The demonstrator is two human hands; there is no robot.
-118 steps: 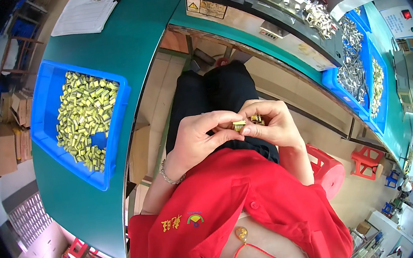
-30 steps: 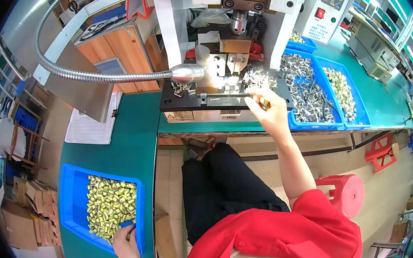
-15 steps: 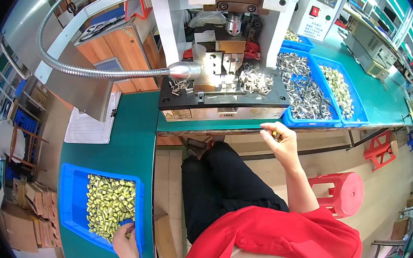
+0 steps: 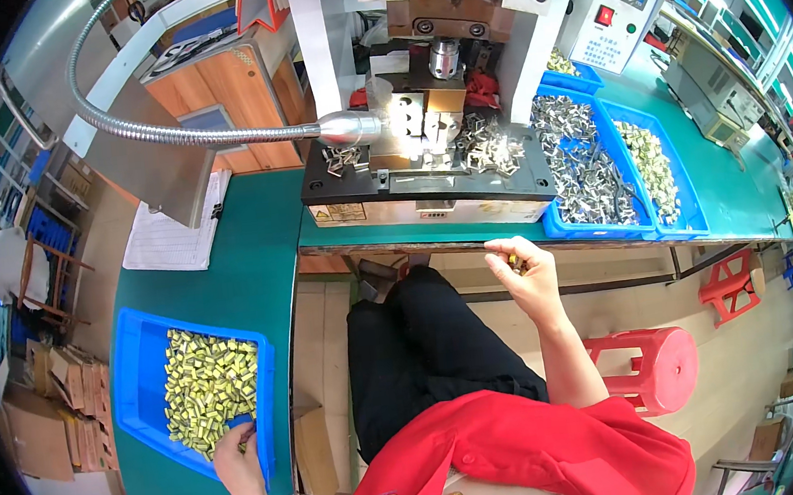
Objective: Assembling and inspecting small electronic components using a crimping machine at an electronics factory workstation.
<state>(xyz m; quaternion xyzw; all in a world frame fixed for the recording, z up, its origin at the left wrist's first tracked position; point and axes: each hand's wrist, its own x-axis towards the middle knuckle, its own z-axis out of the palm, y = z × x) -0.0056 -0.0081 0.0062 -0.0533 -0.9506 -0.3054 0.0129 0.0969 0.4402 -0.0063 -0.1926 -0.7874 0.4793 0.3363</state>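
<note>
At the lower left, my left hand (image 4: 238,461) reaches over the near wall of a blue tray (image 4: 136,368). Its fingers are curled together at the edge of a heap of small yellow-green blocks (image 4: 209,385); whatever is between them is hidden. My right hand (image 4: 538,286) is raised in front of the bench edge, below the press. Its fingers close around small yellow blocks (image 4: 514,261), partly covered by the fingers and too small to count. The white press (image 4: 426,211) has shiny metal clips (image 4: 492,150) scattered on its black base, lit by a flexible-neck lamp (image 4: 347,128).
Right of the press stand a blue tray of metal clips (image 4: 579,158) and a blue tray of pale yellow pieces (image 4: 649,171). A control box (image 4: 621,2) rises behind them. Papers (image 4: 171,236) lie on the left green bench. A red stool (image 4: 661,370) is at my right.
My right hand has moved slightly left, still closed around the yellow blocks. My left hand stays at the tray's near edge, its fingers shifted a little.
</note>
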